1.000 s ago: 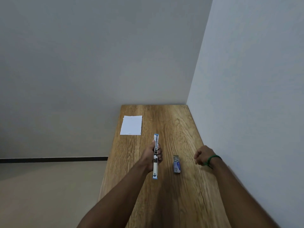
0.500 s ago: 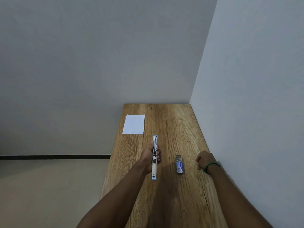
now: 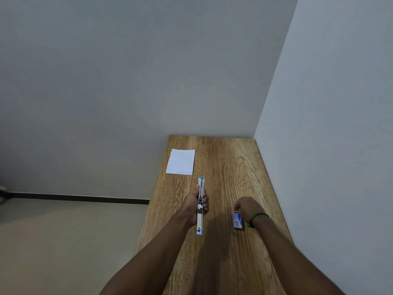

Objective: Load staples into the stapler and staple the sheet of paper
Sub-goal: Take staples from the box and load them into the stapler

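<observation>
Stapler [image 3: 199,220], swung open into one long strip, points away from the person over the table [image 3: 229,162]. The left hand [image 3: 194,206] grips its middle, fingers curled round it. The right hand [image 3: 247,207] is at the far end of the staple box [image 3: 238,222], which lies to the right of the stapler. Whether its bent fingers pinch anything cannot be told. Paper [image 3: 180,161] lies flat near the far left corner, well apart from both hands. A green band [image 3: 258,216] circles the right wrist.

One wooden table [image 3: 229,167], one sheet of paper [image 3: 180,161], one stapler [image 3: 200,206], one staple box [image 3: 238,222], one green wristband [image 3: 258,216]; two hands: left hand [image 3: 194,206], right hand [image 3: 247,207].
</observation>
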